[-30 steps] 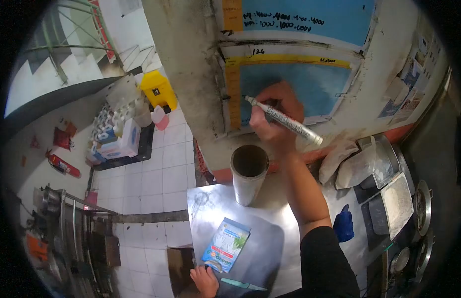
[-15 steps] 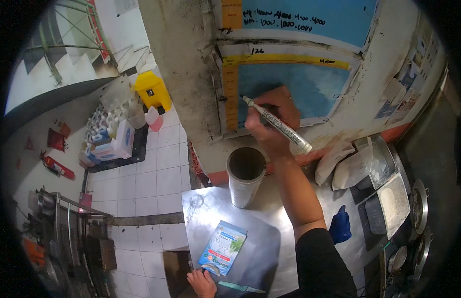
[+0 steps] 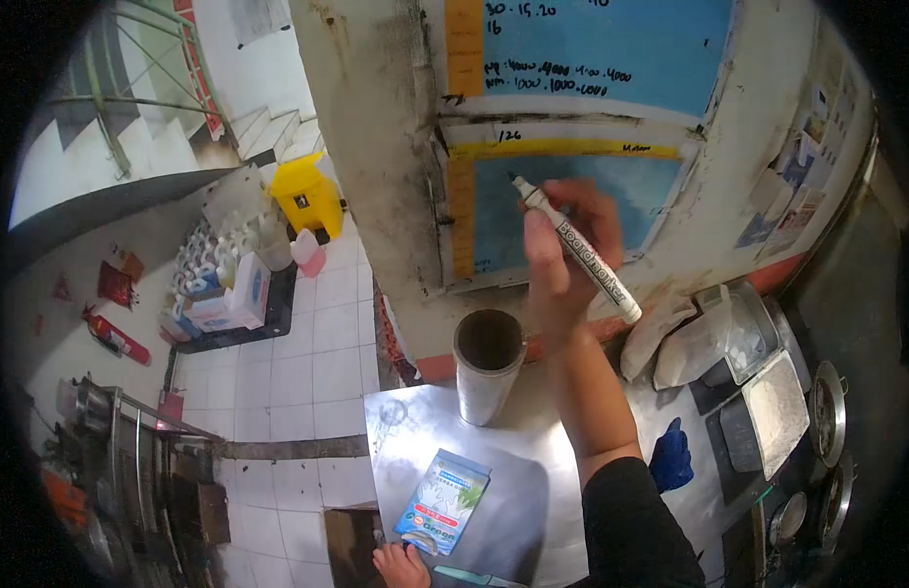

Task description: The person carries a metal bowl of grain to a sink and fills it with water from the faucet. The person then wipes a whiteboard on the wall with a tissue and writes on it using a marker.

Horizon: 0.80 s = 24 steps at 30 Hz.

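Observation:
A white board marker (image 3: 582, 245) is gripped in my right hand (image 3: 562, 240), its dark tip pointing up and left at the lower blue wall chart (image 3: 513, 206). I cannot tell whether the tip touches the chart. At the bottom, my left hand (image 3: 400, 566) rests at the metal table's edge with its fingers laid down and nothing seen in them. Close above it lies a blue and white glove packet (image 3: 444, 502), and a knife with a pale green handle (image 3: 474, 576) is beside it.
A tall round tube (image 3: 489, 367) stands on the metal table (image 3: 533, 431) against the wall. A blue glove (image 3: 672, 456), clear bags (image 3: 699, 343) and metal trays (image 3: 768, 416) lie to the right. Beyond, a yellow bin (image 3: 307, 196) and bottles stand on the tiled floor.
My right hand with the marker has moved slightly right and up across the chart, away from its orange left column. The view has tilted up a little; my left hand stays by the packet.

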Each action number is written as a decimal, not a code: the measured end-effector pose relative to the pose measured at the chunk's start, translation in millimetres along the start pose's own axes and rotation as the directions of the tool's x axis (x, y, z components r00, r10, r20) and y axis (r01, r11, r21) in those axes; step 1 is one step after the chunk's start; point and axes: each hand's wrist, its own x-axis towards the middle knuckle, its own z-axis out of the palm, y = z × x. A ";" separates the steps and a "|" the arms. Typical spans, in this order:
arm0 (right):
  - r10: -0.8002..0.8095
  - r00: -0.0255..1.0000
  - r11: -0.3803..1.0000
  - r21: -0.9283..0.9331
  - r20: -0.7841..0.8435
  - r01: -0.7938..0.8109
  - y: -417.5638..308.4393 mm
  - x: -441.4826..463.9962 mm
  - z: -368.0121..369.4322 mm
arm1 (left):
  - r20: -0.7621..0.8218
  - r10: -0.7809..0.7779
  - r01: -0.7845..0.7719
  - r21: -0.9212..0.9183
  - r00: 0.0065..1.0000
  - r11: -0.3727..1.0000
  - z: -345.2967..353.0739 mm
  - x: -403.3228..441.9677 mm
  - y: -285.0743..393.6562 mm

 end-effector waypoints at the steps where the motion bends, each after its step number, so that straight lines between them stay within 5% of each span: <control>1: 0.008 1.000 1.000 0.016 -0.010 -0.007 -0.8 2.7 1.2 | -0.004 -0.004 0.004 0.015 1.000 1.000 -1.4 0.2 2.0; 7: -0.081 0.996 0.995 -0.051 0.035 0.082 2.1 8.9 -1.0 | -0.015 0.012 -0.012 -0.009 1.000 1.000 -8.6 4.0 5.6; 13: 0.105 0.990 0.992 -0.082 0.098 -0.097 -4.7 3.4 -5.9 | -0.058 0.122 -0.120 0.039 0.991 0.992 -15.8 -1.5 6.5; 17: 0.012 0.986 0.988 -0.153 0.166 0.013 8.8 -9.9 -27.3 | -0.019 0.049 -0.049 -0.037 0.999 0.998 -20.0 1.8 12.2; 20: 0.173 0.983 0.982 -0.080 0.052 -0.169 11.5 -40.7 -37.7 | -0.007 -0.002 0.002 -0.033 1.000 0.999 -23.5 7.1 18.7; 24: 0.095 0.985 0.977 -0.203 0.142 -0.065 43.4 -75.2 -65.2 | -0.022 0.011 -0.012 -0.023 1.000 1.000 -20.7 7.5 18.1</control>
